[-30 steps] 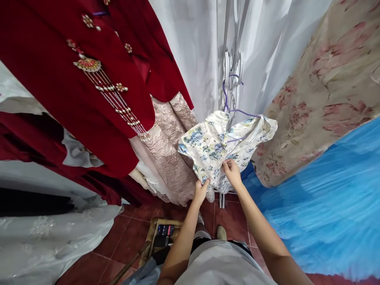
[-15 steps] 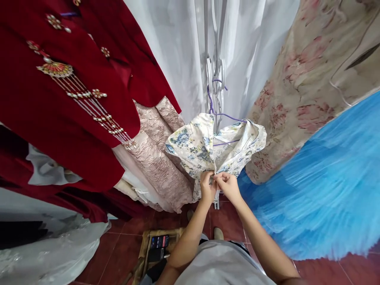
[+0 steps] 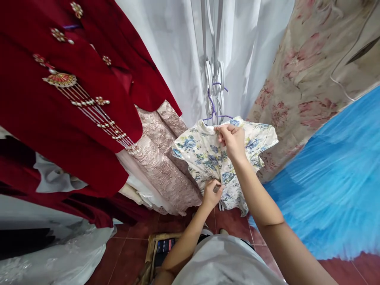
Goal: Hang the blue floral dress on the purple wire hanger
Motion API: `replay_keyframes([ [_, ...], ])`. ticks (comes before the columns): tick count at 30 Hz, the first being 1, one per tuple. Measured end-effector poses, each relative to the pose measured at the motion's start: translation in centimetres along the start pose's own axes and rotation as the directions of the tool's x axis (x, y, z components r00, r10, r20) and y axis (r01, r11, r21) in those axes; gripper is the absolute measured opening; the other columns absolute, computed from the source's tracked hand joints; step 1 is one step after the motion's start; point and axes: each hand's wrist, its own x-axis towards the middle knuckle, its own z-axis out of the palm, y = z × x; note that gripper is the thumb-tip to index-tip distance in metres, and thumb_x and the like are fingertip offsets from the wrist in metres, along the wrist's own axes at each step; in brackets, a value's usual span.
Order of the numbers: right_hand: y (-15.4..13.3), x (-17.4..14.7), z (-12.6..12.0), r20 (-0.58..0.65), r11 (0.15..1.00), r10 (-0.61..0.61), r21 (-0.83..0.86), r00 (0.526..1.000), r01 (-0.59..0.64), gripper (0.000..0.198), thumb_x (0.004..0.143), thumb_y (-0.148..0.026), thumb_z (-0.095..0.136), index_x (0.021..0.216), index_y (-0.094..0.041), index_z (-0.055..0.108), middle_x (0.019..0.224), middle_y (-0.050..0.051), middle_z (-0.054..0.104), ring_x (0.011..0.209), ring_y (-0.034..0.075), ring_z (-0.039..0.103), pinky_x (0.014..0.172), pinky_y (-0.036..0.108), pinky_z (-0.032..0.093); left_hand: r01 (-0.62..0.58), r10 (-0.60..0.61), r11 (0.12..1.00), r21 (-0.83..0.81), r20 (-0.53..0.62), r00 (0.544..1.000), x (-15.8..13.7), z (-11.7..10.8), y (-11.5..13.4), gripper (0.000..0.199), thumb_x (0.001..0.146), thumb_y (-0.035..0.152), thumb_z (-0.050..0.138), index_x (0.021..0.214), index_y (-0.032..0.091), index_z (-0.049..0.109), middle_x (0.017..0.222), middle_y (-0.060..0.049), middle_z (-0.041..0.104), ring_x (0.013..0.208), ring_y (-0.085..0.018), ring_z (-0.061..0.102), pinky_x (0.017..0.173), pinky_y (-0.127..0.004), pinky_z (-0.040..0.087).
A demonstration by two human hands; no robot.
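Observation:
A white dress [image 3: 204, 152] with blue flowers hangs from a purple hanger [image 3: 213, 114], its centre seam closed up to the collar. At the top of that seam, the fingers of my right hand [image 3: 234, 140] are pinched at the neckline on the dress's zipper; the pull itself is hidden by the fingertips. Lower down, my left hand [image 3: 212, 193] pinches the dress fabric beside the seam. Part of the dress's right side lies behind my right hand and forearm.
White rack rings and poles [image 3: 221, 75] stand behind the hanger. A red garment [image 3: 97, 158] with beaded ornaments and a pink brocade one [image 3: 166, 170] hang at left. A beige floral garment [image 3: 297, 99] and blue tulle [image 3: 320, 186] hang at right. A phone [image 3: 165, 245] lies on a wooden stool [image 3: 150, 247].
My right hand has risen along the seam to the collar, and the V-shaped opening is now closed. My left hand stays low on the seam, slightly lower than before.

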Motion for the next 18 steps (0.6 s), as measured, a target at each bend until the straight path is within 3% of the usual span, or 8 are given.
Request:
replay_keyframes([
  [3,0.0,-0.9,-0.5,0.029,0.998,0.015,-0.065,0.999,-0.013,0.016,0.079,-0.028,0.063,0.068,-0.017,0.068,0.042,-0.005,0.053,0.035,0.008,0.038,0.038,0.022,0.029,-0.135,0.133,0.99,-0.045,-0.056,0.99,4.4,-3.2,1.6,0.014,0.096,0.034,0.059,0.094,0.021,0.065,0.093,-0.008,0.069,0.089,-0.022,0.065,0.08,-0.036,0.053],
  [5,0.2,-1.6,-0.9,0.028,0.995,0.021,-0.098,0.999,-0.018,0.015,0.079,-0.027,0.064,0.068,-0.017,0.067,0.041,-0.005,0.053,0.034,0.008,0.039,0.039,0.022,0.03,-0.247,0.241,0.969,-0.003,-0.213,0.947,8.7,-6.3,4.0,0.023,0.101,0.034,0.053,0.116,0.021,0.064,0.112,-0.011,0.067,0.088,-0.02,0.064,0.077,-0.034,0.054],
  [7,0.4,-2.0,-1.0,0.024,0.991,0.016,-0.13,1.0,-0.013,0.016,0.079,-0.029,0.065,0.068,-0.017,0.066,0.042,-0.004,0.054,0.035,0.009,0.041,0.04,0.022,0.032,-0.352,0.357,0.934,0.064,-0.232,0.905,13.3,-9.1,6.9,0.032,0.104,0.033,0.046,0.133,0.023,0.057,0.132,-0.014,0.059,0.08,-0.015,0.062,0.073,-0.031,0.054],
  [9,0.5,-2.1,-1.1,0.026,0.988,-0.001,-0.153,1.0,0.004,0.018,0.08,-0.032,0.066,0.068,-0.018,0.065,0.043,-0.004,0.054,0.036,0.01,0.044,0.042,0.022,0.034,-0.454,0.466,0.878,0.148,-0.057,0.883,17.1,-11.0,9.4,0.028,0.104,0.031,0.048,0.127,0.024,0.061,0.125,-0.011,0.063,0.087,-0.016,0.063,0.083,-0.032,0.054],
  [12,1.0,-1.7,-1.0,0.032,0.983,-0.027,-0.18,0.999,0.032,0.021,0.081,-0.033,0.065,0.065,-0.019,0.06,0.044,-0.004,0.053,0.038,0.01,0.044,0.043,0.023,0.033,-0.593,0.569,0.774,0.222,0.166,0.805,20.3,-11.8,11.5,0.018,0.103,0.025,0.051,0.102,0.021,0.069,0.097,-0.005,0.068,0.09,-0.017,0.064,0.084,-0.031,0.052],
  [14,1.8,-1.3,-0.9,0.022,0.981,-0.023,-0.192,0.999,0.027,0.022,0.08,-0.031,0.064,0.062,-0.02,0.057,0.044,-0.005,0.052,0.04,0.009,0.043,0.044,0.023,0.032,-0.626,0.605,0.741,0.244,0.165,0.779,21.1,-11.7,12.1,0.02,0.103,0.022,0.05,0.094,0.019,0.068,0.088,-0.004,0.066,0.085,-0.016,0.064,0.078,-0.029,0.051],
  [18,4.5,-1.8,-1.1,0.008,0.976,0.035,-0.216,0.999,-0.032,0.019,0.076,-0.029,0.061,0.06,-0.021,0.054,0.046,-0.005,0.049,0.042,0.009,0.04,0.045,0.023,0.03,-0.597,0.623,0.75,0.284,-0.003,0.782,22.0,-12.8,12.6,0.02,0.103,0.022,0.05,0.093,0.018,0.067,0.089,-0.004,0.067,0.082,-0.014,0.063,0.074,-0.028,0.051],
])
